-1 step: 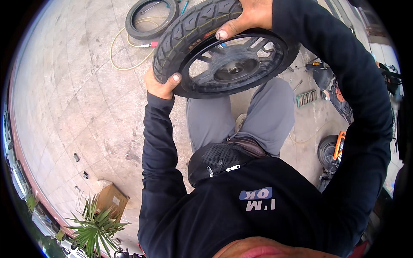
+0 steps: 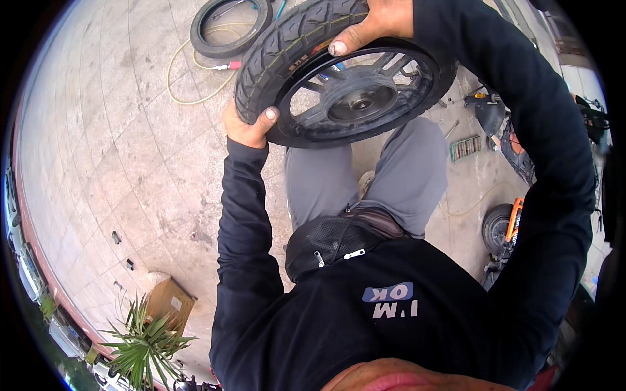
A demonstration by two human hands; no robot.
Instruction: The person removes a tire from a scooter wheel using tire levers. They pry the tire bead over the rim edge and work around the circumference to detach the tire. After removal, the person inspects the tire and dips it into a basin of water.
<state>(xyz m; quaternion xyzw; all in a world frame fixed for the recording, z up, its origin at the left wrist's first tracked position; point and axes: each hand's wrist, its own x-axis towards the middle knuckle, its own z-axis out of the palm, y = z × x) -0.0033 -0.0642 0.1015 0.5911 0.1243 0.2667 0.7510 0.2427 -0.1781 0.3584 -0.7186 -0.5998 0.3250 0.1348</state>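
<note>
Both my hands hold a scooter wheel [image 2: 306, 117], a black spoked rim with a chunky-treaded tyre [image 2: 267, 68] fitted round it. It is tilted in front of my knees, and its far upper edge runs out of view. My left hand [image 2: 250, 124] grips the tyre's left side, thumb on the sidewall near the rim and fingers behind the tread. My right hand [image 2: 378, 26] clasps the far top of the tyre, its thumb pressed on the sidewall by the rim. The fingertips of both hands are hidden behind the tyre.
Beyond the wheel lie a loose tyre [image 2: 200, 42] and a yellowish air hose [image 2: 173, 91] with a red fitting. At right are a green tray of sockets [image 2: 465, 148], a scooter part with an orange spring [image 2: 514, 220] and tools. A potted plant [image 2: 147, 342] and a cardboard box [image 2: 171, 303] stand lower left.
The wheel has shifted very slightly to the right, and my left hand has moved with it. Both hands keep their grip.
</note>
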